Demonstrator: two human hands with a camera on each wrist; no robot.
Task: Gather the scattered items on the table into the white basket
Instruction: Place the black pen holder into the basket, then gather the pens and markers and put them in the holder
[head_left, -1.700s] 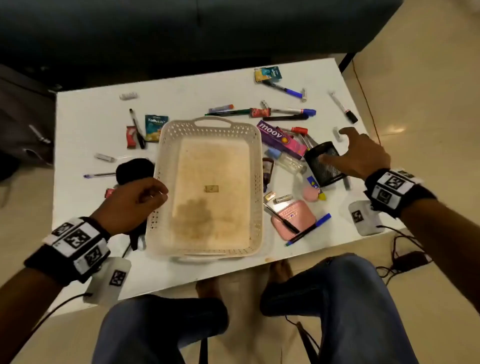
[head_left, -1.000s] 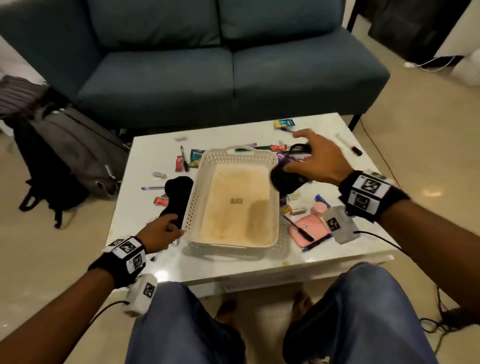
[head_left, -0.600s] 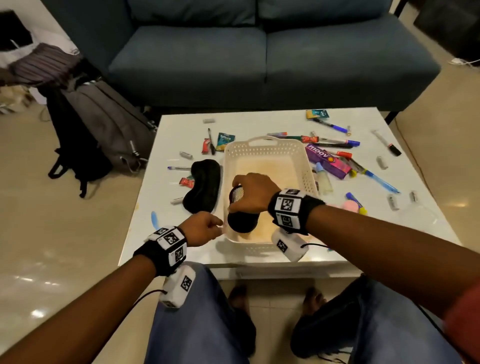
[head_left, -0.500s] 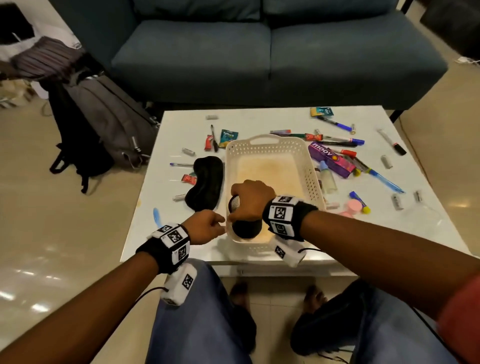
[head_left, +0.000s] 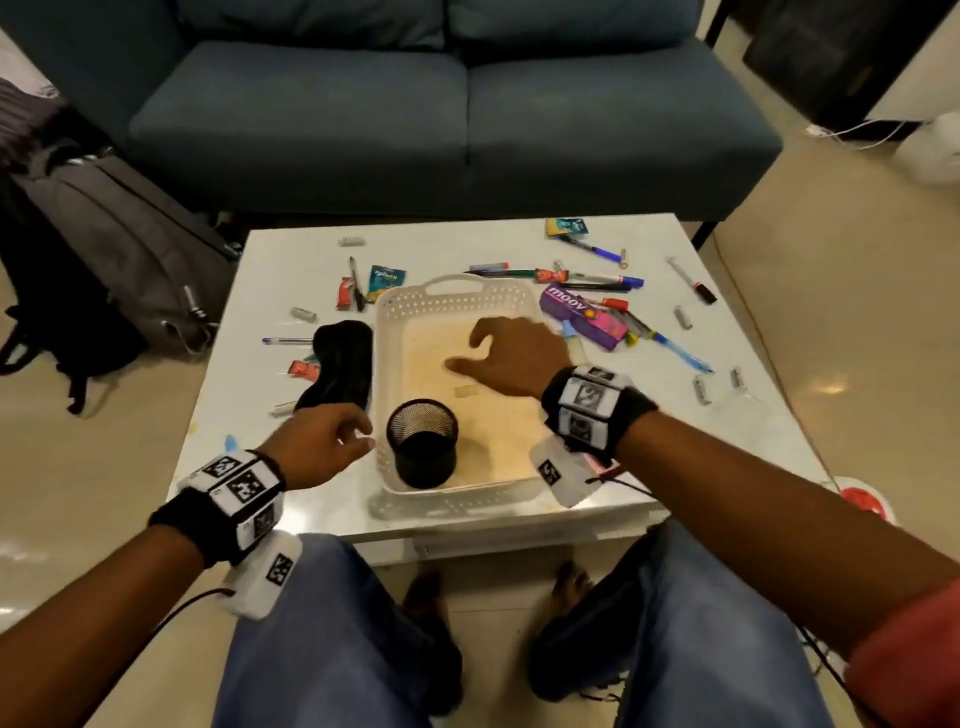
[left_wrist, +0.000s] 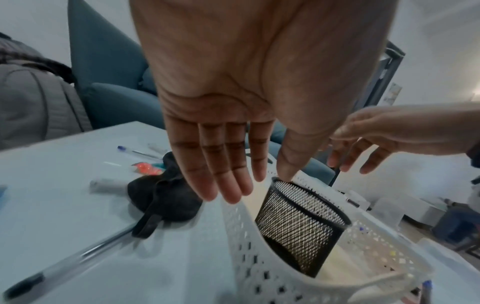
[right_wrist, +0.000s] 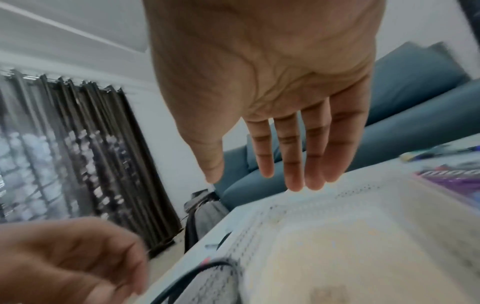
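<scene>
The white basket (head_left: 441, 301) sits mid-table. A black mesh pen cup (head_left: 422, 442) stands upright in its near left corner, seen close in the left wrist view as the mesh cup (left_wrist: 298, 224). My right hand (head_left: 511, 356) hovers over the basket's middle, fingers spread, holding nothing; the right wrist view shows the same right hand (right_wrist: 272, 156) empty. My left hand (head_left: 324, 444) hangs beside the basket's left wall, fingers relaxed and empty, as the left hand (left_wrist: 233, 164) shows up close. A black eye mask (head_left: 340, 364) lies left of the basket. A purple box (head_left: 582, 317) and several pens lie to the right.
Small sachets (head_left: 384, 280) and a pen lie beyond the basket's left corner; more pens (head_left: 592, 248) and caps scatter toward the far right of the table (head_left: 291, 260). A blue sofa (head_left: 441, 104) stands behind the table, a grey backpack (head_left: 119, 244) to its left.
My right hand carried the mesh cup from the table's right side into the basket, set it down and let go. It has since lifted toward the basket's middle. The left hand stayed by the basket's left side.
</scene>
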